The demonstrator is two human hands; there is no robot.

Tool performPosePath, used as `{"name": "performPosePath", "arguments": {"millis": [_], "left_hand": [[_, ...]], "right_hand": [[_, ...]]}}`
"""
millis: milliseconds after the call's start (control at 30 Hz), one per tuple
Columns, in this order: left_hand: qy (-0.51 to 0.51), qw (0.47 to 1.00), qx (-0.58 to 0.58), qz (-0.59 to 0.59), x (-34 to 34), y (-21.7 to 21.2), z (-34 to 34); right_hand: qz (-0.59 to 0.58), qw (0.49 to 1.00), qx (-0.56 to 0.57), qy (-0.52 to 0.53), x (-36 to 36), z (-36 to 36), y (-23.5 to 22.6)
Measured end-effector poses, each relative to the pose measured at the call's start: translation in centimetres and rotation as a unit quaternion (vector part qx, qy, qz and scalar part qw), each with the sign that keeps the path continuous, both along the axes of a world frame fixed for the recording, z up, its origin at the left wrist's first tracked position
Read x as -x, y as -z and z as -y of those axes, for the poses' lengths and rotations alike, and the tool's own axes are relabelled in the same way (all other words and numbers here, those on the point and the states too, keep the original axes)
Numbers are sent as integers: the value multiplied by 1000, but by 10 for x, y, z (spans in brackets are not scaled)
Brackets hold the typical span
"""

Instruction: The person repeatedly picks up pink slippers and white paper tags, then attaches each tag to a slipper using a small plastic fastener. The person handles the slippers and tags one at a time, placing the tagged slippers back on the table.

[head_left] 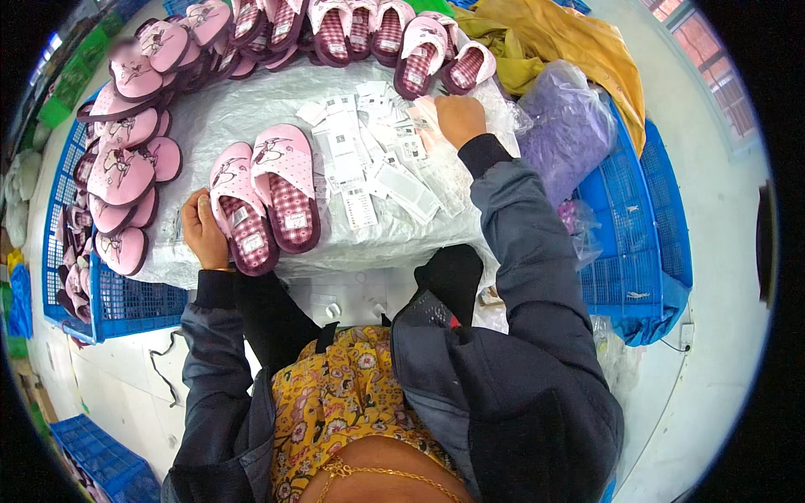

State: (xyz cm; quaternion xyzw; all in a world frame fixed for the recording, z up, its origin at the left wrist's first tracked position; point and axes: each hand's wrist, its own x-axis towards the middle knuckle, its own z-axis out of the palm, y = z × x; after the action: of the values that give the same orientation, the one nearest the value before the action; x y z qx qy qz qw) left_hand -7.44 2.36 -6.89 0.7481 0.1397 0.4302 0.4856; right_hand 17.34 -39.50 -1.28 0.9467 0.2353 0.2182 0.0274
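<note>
A pair of pink slippers with plaid insoles lies in front of me, toes pointing away: a left slipper (243,205) and a right slipper (286,186). White stickers show on their insoles. My left hand (204,230) is at the outer side of the left slipper, its bent fingers gripping the edge. At the far right of the table, my right hand (460,120) is closed, knuckles up, beside a pale pink slip of paper (428,115). What its fingers hold is hidden. Printed white labels (359,207) are scattered between my hands on the plastic sheet (201,117).
Pink slippers (122,172) are stacked along the left edge, and more slippers (390,32) line the far edge. Blue crates (138,289) flank the table. At right sit a purple bundle in clear plastic (570,126) and a mustard cloth (579,42).
</note>
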Motion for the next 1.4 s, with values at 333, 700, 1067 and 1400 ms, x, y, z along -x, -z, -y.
{"name": "performPosePath", "arguments": {"millis": [333,700,1067,1400], "left_hand": [[-27,999,-32,0,-2,-2,-1],[57,994,38,90,5,-78,69],[564,636,424,-313,-19,-70,174],[579,731,296,-206,-86,-91,266]], "right_hand": [[128,987,-20,-92,18,-7,0],[195,947,-160,-200,67,-9,-46],[77,907,-314,-268,247,-37,-41],[95,917,-386,3,296,77,26]]}}
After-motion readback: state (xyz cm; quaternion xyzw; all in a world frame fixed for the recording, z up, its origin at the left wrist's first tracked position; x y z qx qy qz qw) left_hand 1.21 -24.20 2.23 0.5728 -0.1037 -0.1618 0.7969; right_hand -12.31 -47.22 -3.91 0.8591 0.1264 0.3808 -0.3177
